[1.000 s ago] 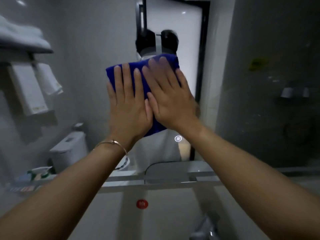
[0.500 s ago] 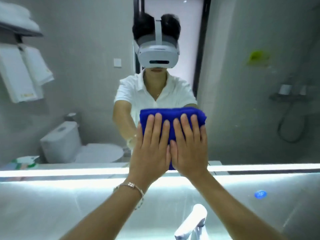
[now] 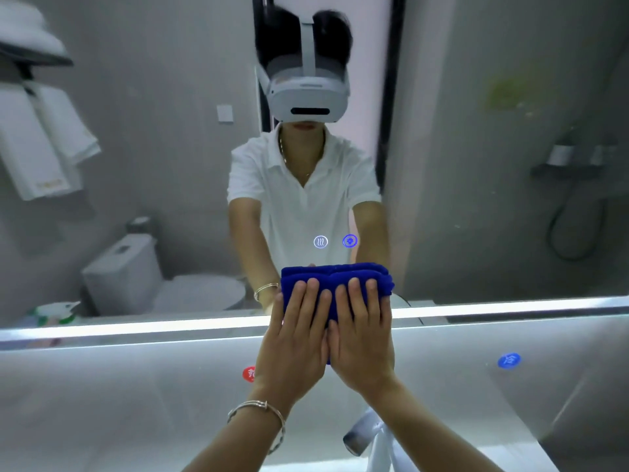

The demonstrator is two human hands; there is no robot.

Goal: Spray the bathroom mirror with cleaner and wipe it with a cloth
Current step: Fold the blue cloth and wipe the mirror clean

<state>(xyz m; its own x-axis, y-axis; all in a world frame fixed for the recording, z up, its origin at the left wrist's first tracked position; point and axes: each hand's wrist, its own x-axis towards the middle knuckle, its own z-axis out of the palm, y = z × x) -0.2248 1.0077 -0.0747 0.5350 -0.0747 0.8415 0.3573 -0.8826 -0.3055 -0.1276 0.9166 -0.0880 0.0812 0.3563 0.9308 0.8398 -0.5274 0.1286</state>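
Observation:
A folded blue cloth (image 3: pixel 335 279) is pressed flat against the bathroom mirror (image 3: pixel 476 216), low down at its lit bottom edge. My left hand (image 3: pixel 294 338) and my right hand (image 3: pixel 362 335) lie side by side on the cloth, fingers straight and pointing up, palms holding it to the glass. A bracelet circles my left wrist. The mirror reflects a person in a white shirt with a headset. A spray bottle (image 3: pixel 56 313) shows only as a reflection at the lower left.
Two glowing touch icons (image 3: pixel 335 241) sit on the glass just above the cloth. A chrome tap (image 3: pixel 369 434) rises below my hands. Red (image 3: pixel 248 373) and blue (image 3: pixel 509 360) round stickers mark the wall under the mirror. Reflected are a toilet, hanging towels and a shower.
Both hands have slid the cloth straight down the mirror, from head height to its bottom edge, staying flat on it throughout.

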